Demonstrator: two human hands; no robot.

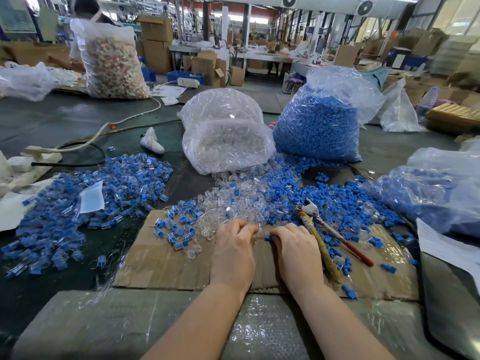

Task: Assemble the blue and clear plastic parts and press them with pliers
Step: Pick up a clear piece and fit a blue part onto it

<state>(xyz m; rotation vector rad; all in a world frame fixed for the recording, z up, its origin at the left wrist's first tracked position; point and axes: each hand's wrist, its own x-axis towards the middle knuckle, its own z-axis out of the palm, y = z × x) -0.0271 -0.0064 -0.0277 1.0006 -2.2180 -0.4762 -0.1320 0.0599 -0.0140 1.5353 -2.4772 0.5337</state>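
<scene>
Blue and clear plastic parts [85,203], already joined, lay in one wide heap on the dark table at far left, far too many to count, each a small glossy tube with a matte blue cap; one white slip of paper [91,197] rested on them. A flat sheet of brown cardboard [161,258] under shiny film lay nearer the person, carrying roughly two dozen more joined pieces. Behind it stood two crinkled transparent bags: one of clear parts [226,136], spilling forward, and one of blue parts [318,126] beside it. The left hand [233,252] rested knuckles-up on the cardboard, fingers curled around a clear part [257,233]. Close beside it the right hand [296,252], fingers likewise curled, pinched a blue part [267,238] at its fingertips. One pair of pliers [324,235] lay just right of that hand, metal jaws slightly apart, one handle red, one wrapped in worn tape. A third bag [431,188] sat far right.
</scene>
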